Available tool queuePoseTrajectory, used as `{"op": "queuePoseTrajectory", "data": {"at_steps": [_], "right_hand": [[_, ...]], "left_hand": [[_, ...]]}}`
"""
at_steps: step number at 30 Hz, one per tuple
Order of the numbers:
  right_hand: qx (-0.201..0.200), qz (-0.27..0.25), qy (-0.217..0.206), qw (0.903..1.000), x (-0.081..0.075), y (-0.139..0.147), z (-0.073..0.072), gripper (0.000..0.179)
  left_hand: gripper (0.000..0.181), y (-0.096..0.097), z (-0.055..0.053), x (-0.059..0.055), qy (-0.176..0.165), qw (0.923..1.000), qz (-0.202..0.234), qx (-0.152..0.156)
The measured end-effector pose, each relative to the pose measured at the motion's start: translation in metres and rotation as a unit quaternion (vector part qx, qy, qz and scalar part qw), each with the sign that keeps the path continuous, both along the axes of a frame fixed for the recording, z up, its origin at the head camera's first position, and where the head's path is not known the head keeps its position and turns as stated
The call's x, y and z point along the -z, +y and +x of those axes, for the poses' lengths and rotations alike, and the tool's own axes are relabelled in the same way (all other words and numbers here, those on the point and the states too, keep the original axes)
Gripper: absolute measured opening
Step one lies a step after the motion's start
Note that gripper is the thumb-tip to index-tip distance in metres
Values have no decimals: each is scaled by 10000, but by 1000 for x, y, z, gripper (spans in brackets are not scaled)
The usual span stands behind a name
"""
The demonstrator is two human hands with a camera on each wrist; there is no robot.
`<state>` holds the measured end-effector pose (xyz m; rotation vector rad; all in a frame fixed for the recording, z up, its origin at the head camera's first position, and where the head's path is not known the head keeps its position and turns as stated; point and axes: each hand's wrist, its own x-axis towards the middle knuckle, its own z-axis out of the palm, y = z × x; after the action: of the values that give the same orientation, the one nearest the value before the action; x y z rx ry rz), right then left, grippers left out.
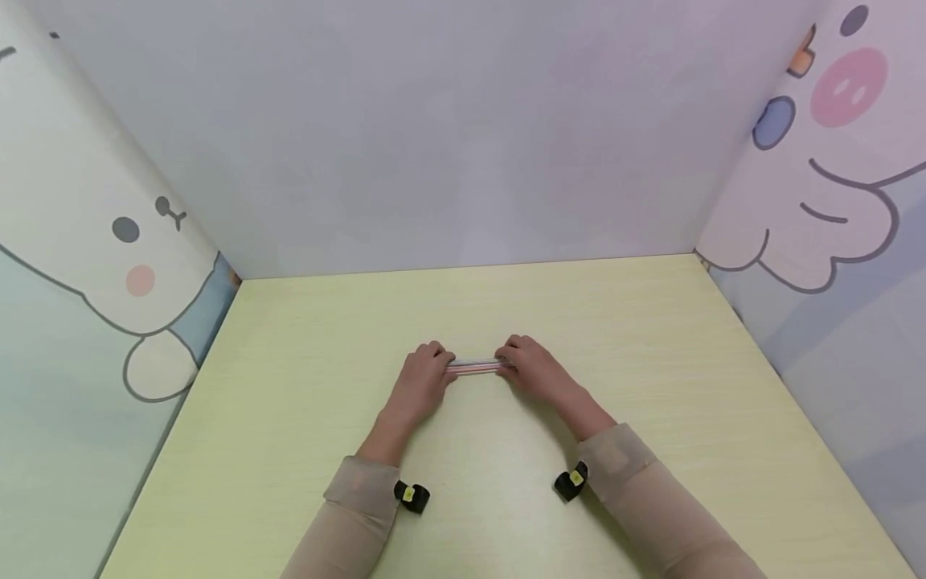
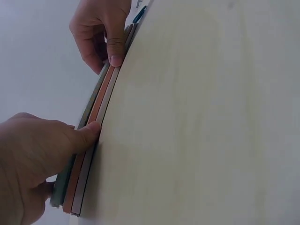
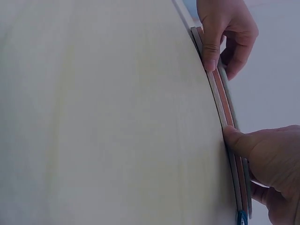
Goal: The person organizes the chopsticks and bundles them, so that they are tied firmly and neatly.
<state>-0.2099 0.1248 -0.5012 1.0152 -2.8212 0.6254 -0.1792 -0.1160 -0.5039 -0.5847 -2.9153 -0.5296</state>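
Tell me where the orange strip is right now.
In the left wrist view, the orange strip is left of centre, sandwiched between a greenish strip and a pale strip, held by the left grip and right grip.

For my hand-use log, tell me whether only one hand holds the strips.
No, in the head view the left hand and the right hand both hold the strips.

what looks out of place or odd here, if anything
One small thing: a teal piece sticks out at the end of the stack of flat slabs beyond the right hand, interrupting an otherwise neat edge. I can't tell what it is. I see nothing spilled or damaged.
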Motion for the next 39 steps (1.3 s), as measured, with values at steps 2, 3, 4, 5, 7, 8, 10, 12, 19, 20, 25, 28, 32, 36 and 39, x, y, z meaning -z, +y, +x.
{"op": "queuePoseTrajectory", "data": {"at_steps": [2,3,4,5,7,8,10,12,19,20,25,28,32,36,39], "right_hand": [[26,5,-6,10000,-1,-1,1,18],[39,11,-6,10000,-1,-1,1,18],[60,19,-11,10000,-1,-2,2,17],[84,36,-32,10000,-1,-2,2,16],[144,53,-19,9999,-1,-2,2,14],[174,54,-8,9998,-2,-2,2,13],[232,77,60,9997,-3,-2,3,12],[288,96,168,9994,-5,-3,3,10],[545,233,60,9982,-10,-7,5,8],[559,227,25,9982,-10,-8,5,8],[506,201,0,9985,-8,-8,5,9],[408,264,10,9988,-7,-8,5,11],[327,364,-9,9988,-6,-9,6,10],[362,413,-2,9985,-5,-9,9,8],[447,380,44,9983,-6,-8,9,8]], "left_hand": [[22,0,0,-1,33,10000,-5,26],[21,0,0,-1,28,10000,6,37],[20,0,0,-1,15,10000,36,38],[20,0,0,-1,-10,10000,80,28],[18,1,1,-3,-101,9997,201,-2],[17,2,1,-3,-134,9995,275,-20],[16,3,2,-5,-158,9991,397,-62],[14,3,2,-7,-143,9986,490,-104],[11,2,4,-11,-119,9976,628,-248],[12,2,4,-12,-136,9978,595,-254],[12,-1,5,-14,-213,9986,422,-218],[17,-1,3,-13,-185,9997,155,-105],[16,-1,2,-8,-177,9996,-198,82],[14,-1,5,-5,-197,9995,-249,-8],[13,-1,6,-6,-186,9995,-237,-132]]}}
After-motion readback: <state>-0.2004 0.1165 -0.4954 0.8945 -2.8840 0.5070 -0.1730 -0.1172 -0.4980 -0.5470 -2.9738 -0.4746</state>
